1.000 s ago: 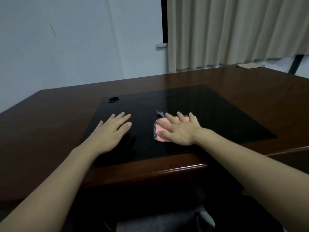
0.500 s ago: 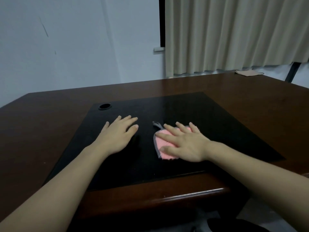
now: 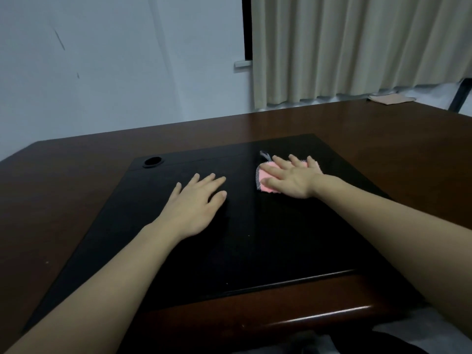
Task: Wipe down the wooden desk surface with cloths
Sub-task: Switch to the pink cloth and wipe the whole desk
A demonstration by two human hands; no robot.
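Dark desk (image 3: 383, 149) is being wiped: pink cloth (image 3: 265, 186) is pressed flat by the open right hand (image 3: 291, 178), beside it the open left hand (image 3: 196, 200) is laid flat, likely for balance.

A pale wall (image 3: 107, 72) with a few faint dark marks stands behind the desk's far edge. To its right, beige pleated curtains (image 3: 357, 47) hang down to just above that edge, with a narrow dark strip of window (image 3: 246, 26) showing at their left side and a small light ledge (image 3: 242, 63) below it. Near the desk's far right corner lies a flat tan sheet (image 3: 392, 98). A dark slanted bar (image 3: 461, 94) shows beyond that corner.
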